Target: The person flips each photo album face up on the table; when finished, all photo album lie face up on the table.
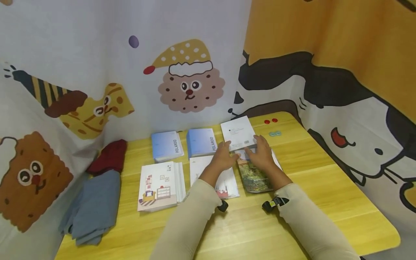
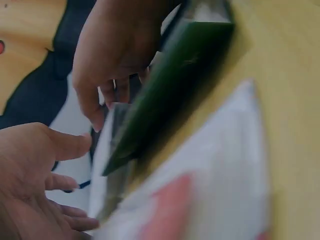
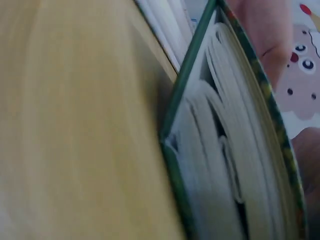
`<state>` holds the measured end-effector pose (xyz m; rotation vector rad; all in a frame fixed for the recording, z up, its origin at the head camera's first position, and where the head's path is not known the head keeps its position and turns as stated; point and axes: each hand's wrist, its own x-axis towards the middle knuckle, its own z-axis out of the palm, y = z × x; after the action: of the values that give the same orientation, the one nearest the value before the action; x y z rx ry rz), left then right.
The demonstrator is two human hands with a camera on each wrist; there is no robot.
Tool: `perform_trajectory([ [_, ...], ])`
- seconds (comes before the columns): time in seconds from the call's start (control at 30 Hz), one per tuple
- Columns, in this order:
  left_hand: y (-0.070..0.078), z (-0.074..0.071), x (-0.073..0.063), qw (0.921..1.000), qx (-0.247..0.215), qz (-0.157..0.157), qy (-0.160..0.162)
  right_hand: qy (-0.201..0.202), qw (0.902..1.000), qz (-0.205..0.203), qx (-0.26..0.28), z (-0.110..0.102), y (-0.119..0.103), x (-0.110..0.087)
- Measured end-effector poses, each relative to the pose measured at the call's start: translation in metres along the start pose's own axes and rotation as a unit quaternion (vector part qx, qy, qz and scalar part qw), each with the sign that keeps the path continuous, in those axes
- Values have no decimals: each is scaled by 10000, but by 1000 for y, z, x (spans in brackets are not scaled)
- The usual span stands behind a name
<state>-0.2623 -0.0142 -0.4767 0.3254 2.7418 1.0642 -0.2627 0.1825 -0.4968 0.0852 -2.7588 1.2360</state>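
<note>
A white-backed booklet (image 1: 238, 130) with small print lies at the back right of the table. My left hand (image 1: 223, 157) is at its lower left side, fingers spread and fairly straight. On its lower right side, the fingers of my right hand (image 1: 262, 156) touch the edge. Beneath the right hand lies a green photo album (image 1: 255, 177) with a leafy cover, partly hidden by that hand. Its thick pages (image 3: 235, 120) show end-on in the right wrist view. In the left wrist view, my left hand's fingers are apart, with the right hand's fingers pointing down opposite.
Two blue POLAROID albums (image 1: 165, 144) (image 1: 199, 142) stand left of the booklet. Nearer are a white illustrated album stack (image 1: 159, 186) and another white stack (image 1: 212, 173). Grey cloth (image 1: 95, 202) and dark red cloth (image 1: 108, 157) lie left. Red discs (image 1: 267, 122) and pale green discs (image 1: 272, 134) lie right.
</note>
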Motion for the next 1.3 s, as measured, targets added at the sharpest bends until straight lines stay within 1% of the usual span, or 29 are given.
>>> perform_trajectory([
  [0.1, -7, 12, 0, 9992, 378, 90, -19, -55, 9998, 198, -53, 5, 7, 0],
  [0.17, -11, 17, 0, 9972, 695, 281, -48, -74, 9997, 242, -33, 5, 7, -1],
  [0.2, -12, 18, 0, 9963, 776, 371, -68, -51, 9997, 255, -11, 5, 8, -1],
  [0.33, -13, 20, -1, 9947, 803, 644, -73, 54, 9995, 306, 19, 2, 7, -3],
  [0.43, -13, 21, -2, 9936, 906, 664, -126, 38, 9991, 412, -89, 0, 5, -3],
  [0.53, -12, 22, -3, 9909, 1143, 699, -141, -1, 9984, 527, -221, -2, 3, -4],
  [0.6, -12, 23, -3, 9889, 1277, 742, -135, 32, 9983, 520, -273, -4, 1, -5],
  [0.7, -12, 24, -2, 9872, 1356, 837, -105, 230, 9991, 275, -209, -4, -2, -6],
  [0.83, -13, 25, -1, 9859, 1383, 940, -44, 464, 9986, -263, -10, -3, -9, -8],
  [1.07, -15, 23, -1, 9859, 1299, 1053, -64, 512, 9954, -732, 356, 0, -27, -14],
  [1.23, -17, 23, 0, 9857, 1135, 1247, 50, 613, 9891, -1211, 579, 3, -31, -15],
  [1.3, -19, 24, 1, 9863, 938, 1357, 92, 660, 9845, -1422, 791, 3, -31, -16],
])
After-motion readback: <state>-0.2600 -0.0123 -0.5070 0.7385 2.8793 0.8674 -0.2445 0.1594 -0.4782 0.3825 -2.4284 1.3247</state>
